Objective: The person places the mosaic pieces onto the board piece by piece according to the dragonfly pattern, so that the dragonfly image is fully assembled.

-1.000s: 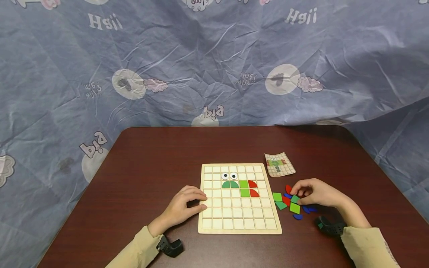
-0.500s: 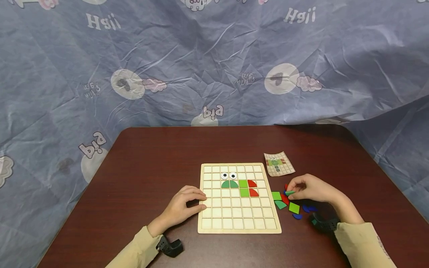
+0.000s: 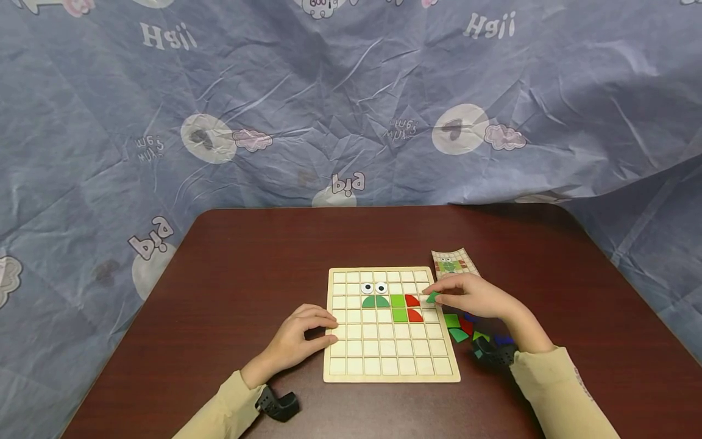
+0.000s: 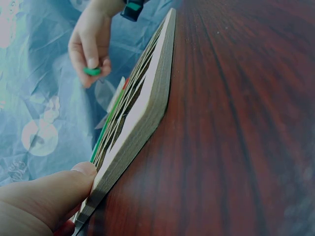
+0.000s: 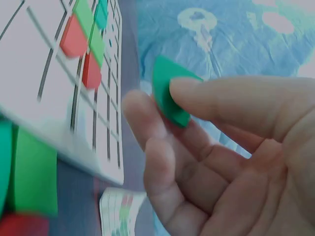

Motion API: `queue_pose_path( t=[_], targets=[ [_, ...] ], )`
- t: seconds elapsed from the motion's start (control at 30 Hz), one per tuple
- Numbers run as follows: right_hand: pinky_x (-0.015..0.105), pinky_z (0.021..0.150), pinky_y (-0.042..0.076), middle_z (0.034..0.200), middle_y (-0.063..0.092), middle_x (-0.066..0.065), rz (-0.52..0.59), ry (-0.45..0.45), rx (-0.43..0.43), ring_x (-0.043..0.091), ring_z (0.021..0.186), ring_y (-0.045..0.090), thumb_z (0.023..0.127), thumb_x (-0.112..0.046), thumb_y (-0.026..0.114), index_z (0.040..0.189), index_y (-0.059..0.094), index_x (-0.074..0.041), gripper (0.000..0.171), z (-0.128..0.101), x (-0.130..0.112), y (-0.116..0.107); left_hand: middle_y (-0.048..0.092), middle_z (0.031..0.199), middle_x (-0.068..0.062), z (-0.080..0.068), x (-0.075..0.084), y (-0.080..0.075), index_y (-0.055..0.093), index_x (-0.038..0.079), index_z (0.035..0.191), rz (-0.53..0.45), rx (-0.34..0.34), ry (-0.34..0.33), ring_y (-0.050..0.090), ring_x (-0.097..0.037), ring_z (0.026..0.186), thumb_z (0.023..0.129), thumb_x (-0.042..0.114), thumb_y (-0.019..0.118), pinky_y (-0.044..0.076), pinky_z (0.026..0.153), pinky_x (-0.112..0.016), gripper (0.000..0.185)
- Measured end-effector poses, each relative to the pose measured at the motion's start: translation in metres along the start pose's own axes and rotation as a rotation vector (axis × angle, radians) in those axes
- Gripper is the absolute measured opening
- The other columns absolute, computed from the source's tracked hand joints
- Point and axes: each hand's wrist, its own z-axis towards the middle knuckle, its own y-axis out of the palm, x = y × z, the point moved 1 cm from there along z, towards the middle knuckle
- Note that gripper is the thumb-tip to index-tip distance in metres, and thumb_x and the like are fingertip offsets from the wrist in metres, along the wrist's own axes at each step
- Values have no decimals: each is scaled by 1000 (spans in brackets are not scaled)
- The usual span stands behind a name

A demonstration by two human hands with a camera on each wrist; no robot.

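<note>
board (image 3: 389, 348): matt wood | table (image 3: 274, 256): glossy wood | card (image 3: 456, 266): paper

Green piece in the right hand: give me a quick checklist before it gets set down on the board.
1. Green piece pinched by the right hand's fingers: ok.
2. Left hand touching the board's left edge: ok.
3. Held piece apart from the red pieces: ok.
4. Cells just below the two placed green pieces free: ok.
5. Picture card fully visible from the head view: not ok, the right hand hides its lower part.
6. Piece turned to fit its cell: cannot tell, it isn't down yet.
</note>
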Motion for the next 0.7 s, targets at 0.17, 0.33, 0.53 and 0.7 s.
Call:
queue_pose_path(
  t=[0.17, 0.33, 0.53, 0.7],
  targets=[
    [27, 65, 41, 110, 59, 4, -26, -56, 1, 11, 81, 48, 96, -16, 56, 121, 64, -8, 28, 14, -11, 9, 63, 107, 7, 0, 0, 0, 72, 15, 101, 1, 0, -1, 52, -12, 106, 82, 25, 74, 46, 89, -30, 21],
    [28, 71, 50, 104, 65, 4, 48, -55, 40, 12, 84, 60, 90, -19, 65, 114, 66, -7, 27, 28, -19, 18, 63, 106, 7, 0, 0, -1, 72, 15, 101, 1, 2, 0, 52, -13, 106, 82, 25, 74, 46, 89, -30, 21],
    [30, 72, 55, 89, 68, 1, 161, -65, 72, 15, 80, 65, 84, -17, 73, 96, 68, -5, 18, 44, -28, 30, 63, 107, 7, 0, 0, -1, 72, 15, 101, 6, 2, 3, 52, -12, 106, 82, 25, 74, 46, 89, -30, 21],
    [28, 74, 54, 94, 70, 6, 150, -67, 47, 13, 83, 65, 87, -13, 69, 98, 72, -3, 15, 53, -33, 42, 63, 106, 7, 0, 1, -1, 72, 15, 101, 4, 3, 7, 52, -13, 106, 82, 25, 74, 46, 89, -30, 21]
  ],
)
